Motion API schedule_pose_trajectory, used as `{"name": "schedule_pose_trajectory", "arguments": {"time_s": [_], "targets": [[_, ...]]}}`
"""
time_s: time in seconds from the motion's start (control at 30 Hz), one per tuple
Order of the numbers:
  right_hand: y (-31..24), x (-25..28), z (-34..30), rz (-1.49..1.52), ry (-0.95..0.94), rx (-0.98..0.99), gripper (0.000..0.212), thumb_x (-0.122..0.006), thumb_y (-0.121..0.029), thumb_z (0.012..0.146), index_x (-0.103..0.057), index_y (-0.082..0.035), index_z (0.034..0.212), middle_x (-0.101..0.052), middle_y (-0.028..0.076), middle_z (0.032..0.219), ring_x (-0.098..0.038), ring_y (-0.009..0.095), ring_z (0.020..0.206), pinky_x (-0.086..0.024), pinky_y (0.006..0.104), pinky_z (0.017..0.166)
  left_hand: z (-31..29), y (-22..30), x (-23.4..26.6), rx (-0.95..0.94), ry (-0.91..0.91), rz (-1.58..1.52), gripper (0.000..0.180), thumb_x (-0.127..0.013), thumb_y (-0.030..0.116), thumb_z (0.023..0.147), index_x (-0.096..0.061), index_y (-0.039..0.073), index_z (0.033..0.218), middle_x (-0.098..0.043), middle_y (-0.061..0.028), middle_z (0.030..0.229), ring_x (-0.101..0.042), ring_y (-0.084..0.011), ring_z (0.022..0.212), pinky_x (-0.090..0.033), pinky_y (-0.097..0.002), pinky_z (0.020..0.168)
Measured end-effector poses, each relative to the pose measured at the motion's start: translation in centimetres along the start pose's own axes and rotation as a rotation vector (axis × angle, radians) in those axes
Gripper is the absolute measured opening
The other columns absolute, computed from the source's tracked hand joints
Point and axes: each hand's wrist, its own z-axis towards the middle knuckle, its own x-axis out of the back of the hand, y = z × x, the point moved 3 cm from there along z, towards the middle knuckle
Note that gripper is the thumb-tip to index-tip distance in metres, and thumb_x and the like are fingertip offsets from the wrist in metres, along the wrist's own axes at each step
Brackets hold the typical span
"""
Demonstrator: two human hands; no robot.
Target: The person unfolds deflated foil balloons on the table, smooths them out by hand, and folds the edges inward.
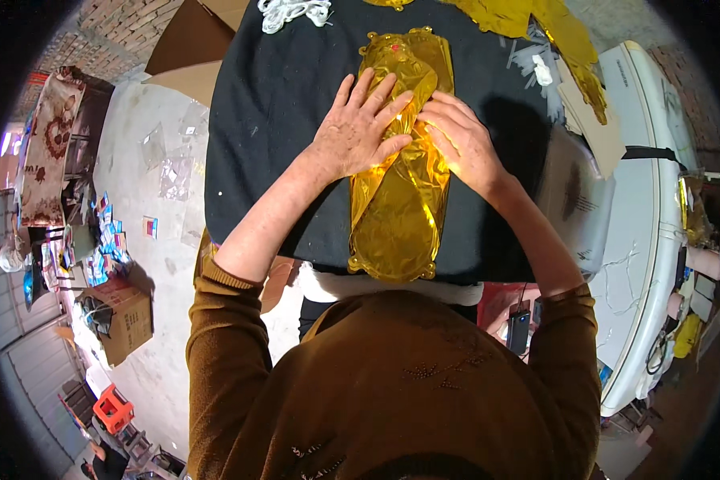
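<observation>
A long, flat gold foil balloon [396,228], deflated and with small tabs at its ends, lies lengthwise in front of me on a black cloth. Its middle is creased and folded over on itself. My left hand [356,132] lies flat across the upper left part with fingers spread. At the right edge, my right hand [464,144] has its fingers bent over the fold, closed on the foil; its thumb is partly hidden. The fingertips of both hands come close together near the balloon's middle.
The black cloth [256,144] covers the table. More gold foil [496,16] lies at the far right, beside clear plastic strips [528,68]. White string [292,12] sits at the far left. A white appliance [632,208] stands right; a cardboard box [120,320] and red stool [114,410] stand left.
</observation>
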Motion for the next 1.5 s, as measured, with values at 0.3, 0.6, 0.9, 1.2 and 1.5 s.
{"name": "schedule_pose_trajectory", "arguments": {"time_s": [0.3,0.6,0.9,1.2,1.5], "targets": [[-1.3,-1.3,2.7,-0.191,-0.007,0.159,0.046,-0.064,-0.008,0.090,-0.055,-0.001,0.134,-0.055,0.019,0.141,-0.050,0.035,0.136,-0.039,0.0468,0.115,0.3,-0.3,0.2,0.014,-0.107,0.052,0.076,-0.036,0.066,0.102,-0.041,0.014,0.156,-0.037,-0.0170,0.161,-0.026,-0.0412,0.152,-0.013,-0.0565,0.125],[0.3,-3.1,1.2,-0.390,-0.306,-0.061,0.071,-0.046,-0.038,0.103,-0.025,0.002,0.159,-0.026,0.022,0.165,-0.021,0.034,0.155,-0.015,0.0475,0.127,-0.2,-0.3,0.3,0.041,-0.004,-0.047,0.080,-0.036,0.066,0.101,-0.034,0.011,0.159,-0.033,-0.0174,0.163,-0.021,-0.0375,0.154,-0.011,-0.0573,0.125],[-0.1,-2.8,1.4,-0.467,-0.311,-0.059,0.067,-0.041,-0.042,0.108,-0.029,-0.001,0.158,-0.023,0.018,0.167,-0.019,0.030,0.156,-0.015,0.0458,0.127,-2.3,-0.1,2.3,-0.025,-0.007,0.017,0.070,-0.037,0.059,0.104,-0.032,0.017,0.161,-0.030,-0.0109,0.166,-0.022,-0.0312,0.155,-0.009,-0.0581,0.125],[-0.9,-2.2,0.6,-0.449,-0.283,-0.058,0.067,-0.043,-0.042,0.107,-0.027,-0.005,0.160,-0.024,0.017,0.167,-0.019,0.030,0.156,-0.014,0.0452,0.127,-8.9,3.3,7.1,-0.063,-0.207,-0.096,0.064,-0.045,0.053,0.103,-0.041,0.018,0.157,-0.034,-0.0085,0.164,-0.026,-0.0281,0.154,-0.011,-0.0574,0.125],[-1.8,-0.6,0.2,-0.455,-0.274,-0.063,0.067,-0.044,-0.043,0.107,-0.026,-0.006,0.161,-0.025,0.016,0.167,-0.020,0.029,0.156,-0.013,0.0456,0.127,-13.2,6.0,11.6,-0.114,-0.352,-0.225,0.060,-0.036,0.049,0.108,-0.039,0.015,0.158,-0.034,-0.0086,0.165,-0.027,-0.0285,0.154,-0.011,-0.0543,0.127]]}}
